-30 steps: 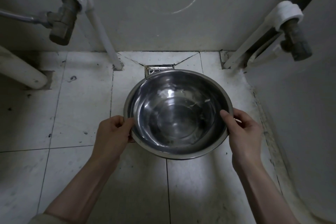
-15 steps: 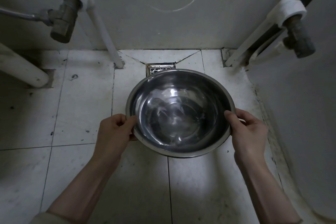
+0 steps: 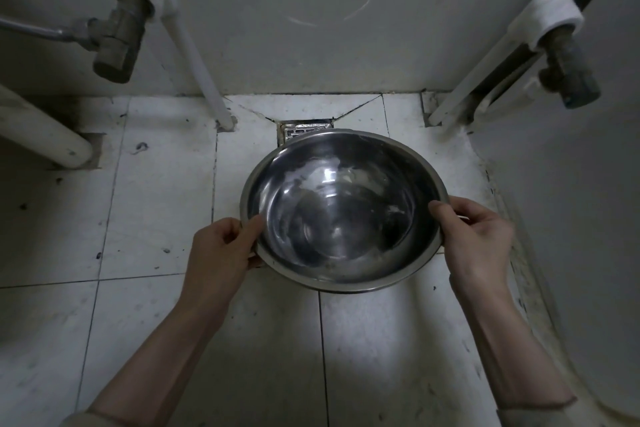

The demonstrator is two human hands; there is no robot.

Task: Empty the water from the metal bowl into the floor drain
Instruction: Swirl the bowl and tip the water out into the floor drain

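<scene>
A round metal bowl (image 3: 343, 208) hangs above the white tiled floor, held at both sides. Water shimmers in its bottom. My left hand (image 3: 221, 250) grips the bowl's left rim, thumb inside the rim and fingers curled beneath. My right hand (image 3: 478, 239) grips the right rim the same way. The square metal floor drain (image 3: 301, 128) lies in the floor just beyond the bowl's far edge, and the bowl hides most of it.
A grey wall (image 3: 294, 10) rises behind the drain. A white pipe with a brass valve (image 3: 117, 42) runs down at the left, another valve (image 3: 568, 76) at the right. A thick white pipe (image 3: 38, 132) lies at far left. A curved white surface (image 3: 571, 218) borders the right.
The bowl has tilted a little, its near edge lifted toward me, and the water has shifted inside. Both hands keep their hold on the rim.
</scene>
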